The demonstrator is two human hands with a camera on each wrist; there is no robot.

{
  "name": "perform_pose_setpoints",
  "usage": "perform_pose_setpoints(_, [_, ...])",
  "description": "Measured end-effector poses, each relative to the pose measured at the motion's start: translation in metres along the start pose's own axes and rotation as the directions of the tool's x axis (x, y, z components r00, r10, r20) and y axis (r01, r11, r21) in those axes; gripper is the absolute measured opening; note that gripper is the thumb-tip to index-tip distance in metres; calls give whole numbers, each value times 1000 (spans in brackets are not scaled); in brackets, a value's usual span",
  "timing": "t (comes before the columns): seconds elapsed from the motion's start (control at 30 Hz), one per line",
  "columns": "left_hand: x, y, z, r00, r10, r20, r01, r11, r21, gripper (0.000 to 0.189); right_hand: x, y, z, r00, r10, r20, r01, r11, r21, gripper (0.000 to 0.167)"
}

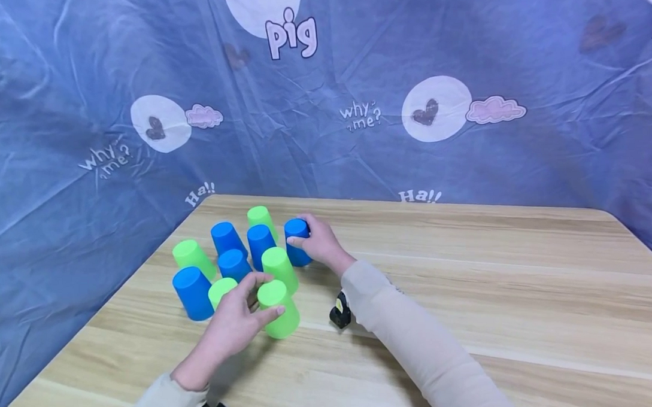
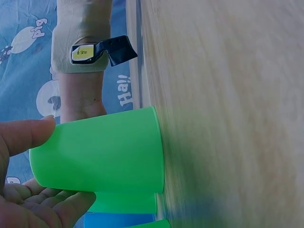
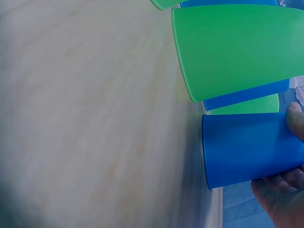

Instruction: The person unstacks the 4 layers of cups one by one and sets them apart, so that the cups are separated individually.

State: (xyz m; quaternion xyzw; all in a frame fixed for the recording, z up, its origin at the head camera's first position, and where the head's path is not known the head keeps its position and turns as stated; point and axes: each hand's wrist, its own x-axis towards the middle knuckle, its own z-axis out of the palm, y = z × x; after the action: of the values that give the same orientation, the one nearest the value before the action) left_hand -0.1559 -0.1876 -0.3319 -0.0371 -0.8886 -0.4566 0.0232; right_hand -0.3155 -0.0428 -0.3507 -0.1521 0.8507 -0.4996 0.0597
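Several upside-down plastic cups stand grouped on the left of the wooden table, some green, some blue. My left hand (image 1: pixel 234 320) holds the nearest green cup (image 1: pixel 280 319) at the group's front right, thumb on one side and fingers on the other; the left wrist view shows this green cup (image 2: pixel 102 152) up close. Farther back, my right hand (image 1: pixel 323 242) grips a blue cup (image 1: pixel 298 257) near its closed top. In the right wrist view that blue cup (image 3: pixel 247 149) has its rim at the tabletop, the thumb and fingers on opposite sides.
Between the two held cups stands another green cup (image 1: pixel 280 268). A blue cup (image 1: pixel 193 297) and a green cup (image 1: pixel 192 256) mark the group's left side; a green cup (image 1: pixel 259 218) is farthest back. Behind the table (image 1: pixel 496 293) hangs a printed blue cloth (image 1: pixel 324 155).
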Motion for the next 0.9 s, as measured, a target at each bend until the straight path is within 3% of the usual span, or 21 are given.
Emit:
perform_pose_setpoints(0.13, [0, 1, 0, 1000, 16, 3, -16, 999, 34, 44, -1, 0, -1, 1000, 2, -2, -2, 1000, 2, 56])
perform_pose_setpoints(0.33, [-2, 2, 0, 996, 87, 0, -86, 988, 127, 44, -2, 0, -1, 1000, -4, 1, 4, 1000, -6, 56])
perform_pose_setpoints(0.63, [-4, -1, 4, 994, 102, -32, -97, 987, 130, 48, -13, 13, -9, 999, 20, 26, -19, 1000, -12, 60])
perform_pose_setpoints(0.83, [-5, -4, -2, 995, 84, -45, -79, 991, 108, 61, -25, 18, -38, 993, 120, 16, -120, 993, 7, 66])
perform_pose_setpoints(0.9, [-9, -2, -4, 994, 91, -57, -82, 986, 142, 64, -33, 19, -54, 993, 117, 4, -117, 993, -19, 65])
